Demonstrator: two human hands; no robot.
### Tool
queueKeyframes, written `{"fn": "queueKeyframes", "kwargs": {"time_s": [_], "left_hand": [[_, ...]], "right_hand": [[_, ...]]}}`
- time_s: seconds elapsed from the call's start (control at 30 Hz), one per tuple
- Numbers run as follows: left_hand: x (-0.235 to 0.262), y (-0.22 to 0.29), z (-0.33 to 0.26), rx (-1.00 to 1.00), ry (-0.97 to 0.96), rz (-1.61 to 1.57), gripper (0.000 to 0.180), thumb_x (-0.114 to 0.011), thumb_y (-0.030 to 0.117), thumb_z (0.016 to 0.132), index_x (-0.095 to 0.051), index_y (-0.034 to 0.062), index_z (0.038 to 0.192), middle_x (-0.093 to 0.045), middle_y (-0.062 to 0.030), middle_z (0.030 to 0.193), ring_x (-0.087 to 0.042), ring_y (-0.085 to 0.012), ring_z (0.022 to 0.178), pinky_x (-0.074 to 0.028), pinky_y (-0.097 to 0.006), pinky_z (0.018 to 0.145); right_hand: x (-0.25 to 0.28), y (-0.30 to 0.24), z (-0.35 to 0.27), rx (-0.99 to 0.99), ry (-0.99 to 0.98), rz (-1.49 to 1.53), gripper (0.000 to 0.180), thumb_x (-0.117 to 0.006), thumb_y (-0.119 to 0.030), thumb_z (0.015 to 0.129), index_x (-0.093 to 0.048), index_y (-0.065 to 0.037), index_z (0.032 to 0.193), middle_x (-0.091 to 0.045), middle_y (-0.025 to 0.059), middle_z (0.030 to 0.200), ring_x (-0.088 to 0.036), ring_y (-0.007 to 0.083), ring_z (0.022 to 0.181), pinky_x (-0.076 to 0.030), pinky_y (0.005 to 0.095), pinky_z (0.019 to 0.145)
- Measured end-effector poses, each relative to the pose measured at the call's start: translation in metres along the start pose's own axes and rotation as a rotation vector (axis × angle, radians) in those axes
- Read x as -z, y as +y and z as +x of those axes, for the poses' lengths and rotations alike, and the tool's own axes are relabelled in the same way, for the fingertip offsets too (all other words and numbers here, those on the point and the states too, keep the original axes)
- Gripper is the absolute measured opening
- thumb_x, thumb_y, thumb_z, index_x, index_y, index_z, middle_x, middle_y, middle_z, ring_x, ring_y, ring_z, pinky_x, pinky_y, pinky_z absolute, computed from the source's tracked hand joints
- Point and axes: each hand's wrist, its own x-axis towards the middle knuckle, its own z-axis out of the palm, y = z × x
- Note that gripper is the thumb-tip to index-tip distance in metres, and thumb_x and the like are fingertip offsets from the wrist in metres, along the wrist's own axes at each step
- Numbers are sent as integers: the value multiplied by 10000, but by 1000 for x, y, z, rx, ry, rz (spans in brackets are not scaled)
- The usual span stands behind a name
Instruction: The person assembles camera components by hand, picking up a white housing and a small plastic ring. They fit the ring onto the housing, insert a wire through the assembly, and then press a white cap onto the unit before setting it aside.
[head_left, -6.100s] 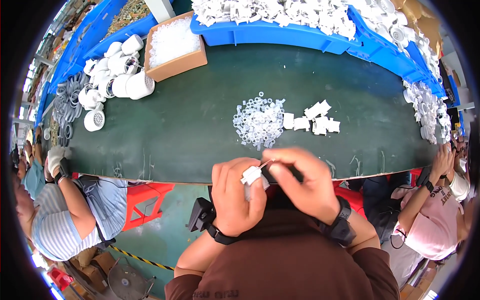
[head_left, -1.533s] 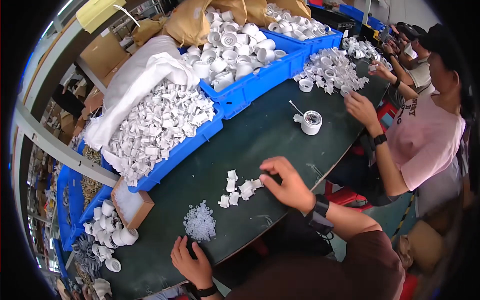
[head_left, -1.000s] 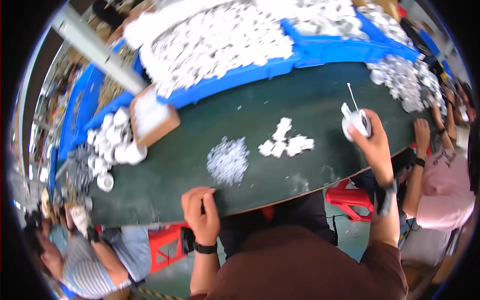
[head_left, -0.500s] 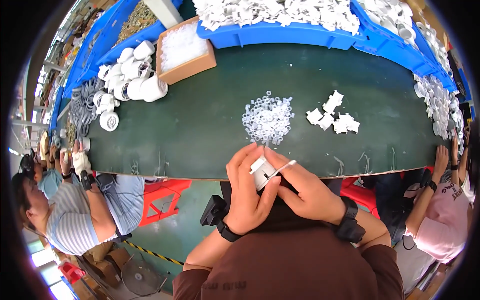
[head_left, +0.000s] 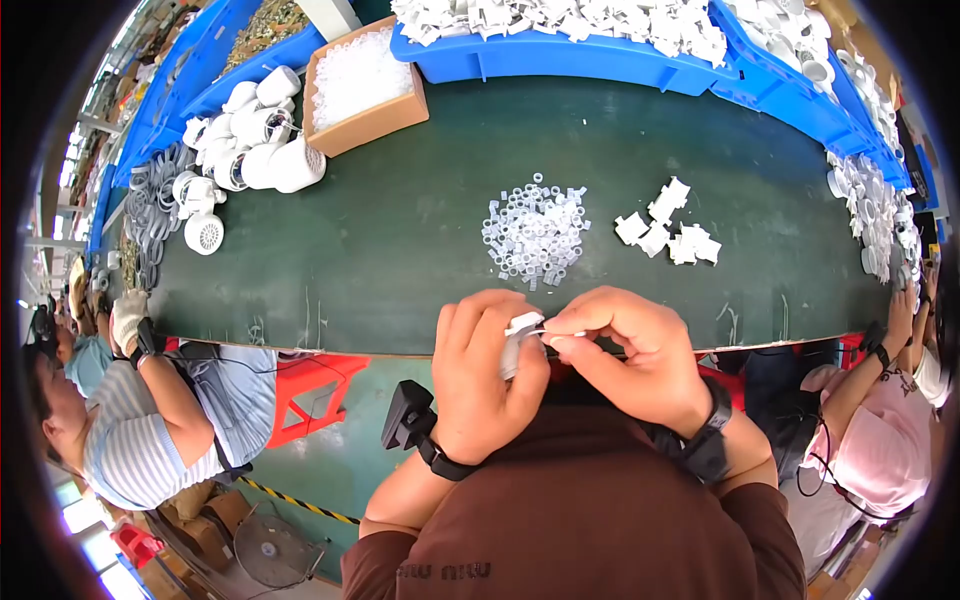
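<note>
Near the table's front edge, my left hand [head_left: 478,375] is closed round a small white plastic part [head_left: 514,350], much of it hidden by the fingers. My right hand [head_left: 640,352] pinches a thin white strip [head_left: 570,334] between thumb and fingertips, right beside that part. Whether the strip is joined to the part I cannot tell. Just beyond my hands lies a heap of small translucent plastic rings [head_left: 536,232] on the dark green table [head_left: 400,240]. To the right of the heap sit several white plastic housings [head_left: 668,200].
A cardboard box [head_left: 372,125] of clear small pieces stands at the back left, beside white round fittings [head_left: 262,165] and grey rings [head_left: 155,205]. Blue bins [head_left: 570,68] of white parts line the back. Co-workers sit at left [head_left: 150,400] and right [head_left: 870,430].
My right hand has turned and shifted right, its fingers now pinching at the strip's end. My left hand has wrapped further over the white part, which shows less.
</note>
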Motion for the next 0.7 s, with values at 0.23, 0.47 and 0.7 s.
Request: {"fn": "queueKeyframes", "kwargs": {"time_s": [0.23, 0.47, 0.7], "left_hand": [[-8, 5, -2, 120, 66, -194, 162, -586, 1, 883, -640, 4, 1035, -671, -149, 1077, -593, -338, 894, -484, -422, 798], [-6, 1, 1, -2, 19, -200, 127, -632, 37, 909, -644, 14, 1033, -680, -139, 1068, -597, -330, 897, -469, -410, 801], [-1, -4, -3, 29, 55, -177, 95, -661, 64, 908, -665, 37, 999, -699, -108, 1055, -597, -301, 873, -469, -387, 799]], "right_hand": [[-20, 25, -4, 78, 169, -25, 171, -639, 105, 935, -660, -6, 1064, -654, 88, 1039, -644, 123, 898, -533, 269, 766], [-18, 26, -8, 43, 156, 28, 159, -619, 102, 954, -638, -13, 1062, -618, 74, 1036, -630, 126, 884, -537, 269, 742], [46, 9, 13, 152, 237, -868, 308, -718, 35, 849, -698, -54, 1143, -676, 92, 1157, -619, 261, 994, -506, 369, 878]]}}
